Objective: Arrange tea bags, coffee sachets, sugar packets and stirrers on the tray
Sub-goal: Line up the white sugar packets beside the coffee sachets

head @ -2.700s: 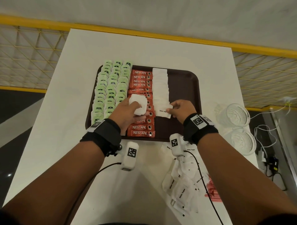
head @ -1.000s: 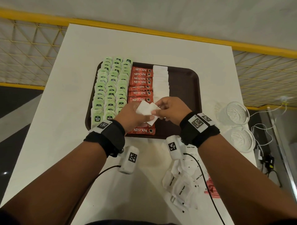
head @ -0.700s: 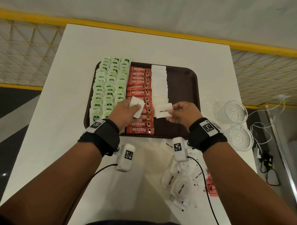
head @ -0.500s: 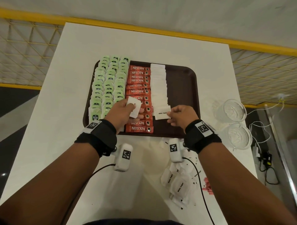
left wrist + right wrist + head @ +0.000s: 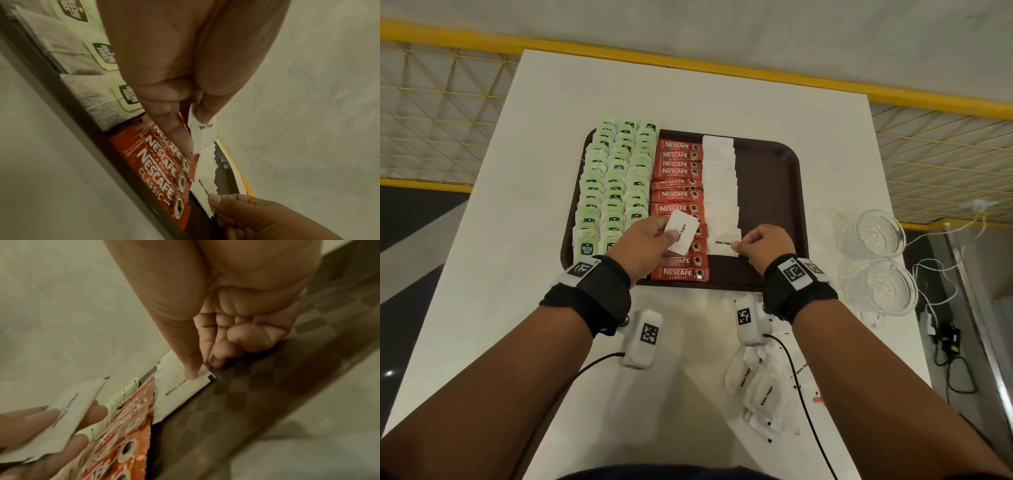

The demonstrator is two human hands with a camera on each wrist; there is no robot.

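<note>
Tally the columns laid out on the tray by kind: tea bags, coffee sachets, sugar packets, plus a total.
Tea bag columns: 3
Coffee sachet column: 1
Sugar packet column: 1
Total: 5

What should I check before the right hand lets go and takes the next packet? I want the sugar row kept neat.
1. Right hand pinches the front packet: ok.
2. Front packet lies on the tray, in line with the sugar row: ok.
3. Left hand holds a spare packet ready: ok.
4. Room on the tray in front of the row: ok.
5. Loose packets remain on the table: ok.
6. Stirrers on the tray: not ok.
</note>
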